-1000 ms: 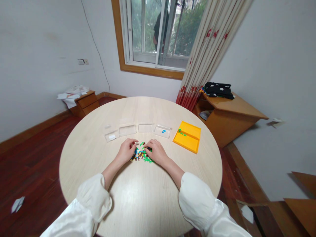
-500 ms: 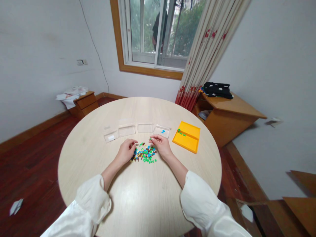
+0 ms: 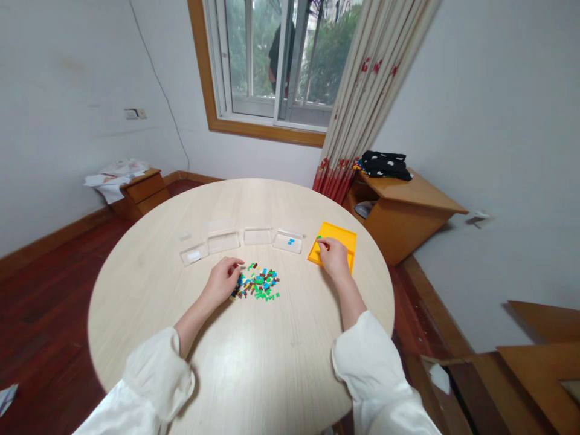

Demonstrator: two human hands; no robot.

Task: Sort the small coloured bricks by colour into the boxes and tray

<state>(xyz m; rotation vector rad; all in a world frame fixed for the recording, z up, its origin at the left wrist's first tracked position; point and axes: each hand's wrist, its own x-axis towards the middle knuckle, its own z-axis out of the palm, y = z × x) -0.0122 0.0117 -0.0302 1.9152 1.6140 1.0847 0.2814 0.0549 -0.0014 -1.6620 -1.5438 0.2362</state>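
Observation:
A loose pile of small toy building bricks point(image 3: 260, 283), green, blue, brown and yellow, lies on the round table. At the pile's left edge rests my left hand point(image 3: 222, 280), fingers loosely curved, thumb and forefinger apart, nothing seen between them. My right hand point(image 3: 334, 256) is over the yellow tray point(image 3: 341, 231), its fingertips pinched together low at the left part of it. The small green brick seen in that pinch a moment ago is now hidden by the fingers. A green brick point(image 3: 319, 237) shows in the tray beside the fingertips.
Along the pile's far side stand clear plastic boxes: one with a white piece point(image 3: 194, 257), a second box point(image 3: 223, 249), a third box point(image 3: 257, 243), and one box point(image 3: 281, 248) holding blue bricks point(image 3: 290, 241). A wooden cabinet point(image 3: 408, 199) is beyond the table, right.
My right hand has moved right from the pile to the yellow tray, carrying a small green brick. My left hand stays by the pile. The whole view has shifted slightly.

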